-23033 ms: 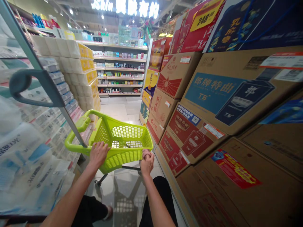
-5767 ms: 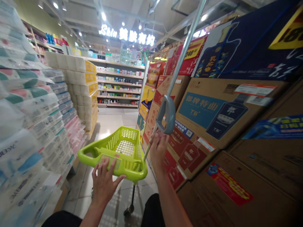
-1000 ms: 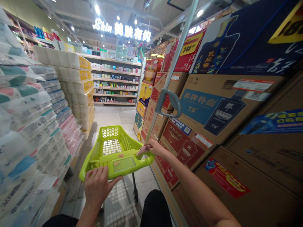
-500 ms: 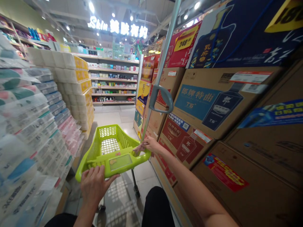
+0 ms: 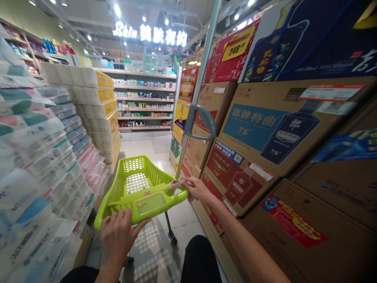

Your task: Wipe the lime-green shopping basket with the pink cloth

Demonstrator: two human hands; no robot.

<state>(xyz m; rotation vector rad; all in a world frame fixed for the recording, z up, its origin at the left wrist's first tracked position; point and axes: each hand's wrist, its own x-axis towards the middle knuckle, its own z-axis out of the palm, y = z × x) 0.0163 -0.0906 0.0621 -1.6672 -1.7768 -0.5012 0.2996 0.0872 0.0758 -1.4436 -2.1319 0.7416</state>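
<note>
A lime-green shopping cart (image 5: 134,161) stands in front of me in the aisle, its basket a perforated plastic shell. My left hand (image 5: 118,234) grips the left part of its handle bar (image 5: 173,199), fingers over the top and thumb underneath. At the right end of the bar my right hand (image 5: 196,189) is closed on a pink cloth strip (image 5: 176,183) stretched toward the cart's right corner; exactly how the strip is fastened cannot be made out. A metal pole (image 5: 203,74) with a grey loop handle (image 5: 212,122) rises tilted from beside that corner.
Stacked liquor cartons (image 5: 250,129) wall the right side closely. Wrapped tissue packs (image 5: 44,157) and yellow-ended paper bundles (image 5: 103,106) line the left. Shelves of small boxes (image 5: 144,100) stand across the far end. Pale floor tiles (image 5: 135,147) run between.
My right hand has moved slightly right, drawing the pink strip out longer. The left hand keeps its grip. The side stacks and sign have shifted rightward in view.
</note>
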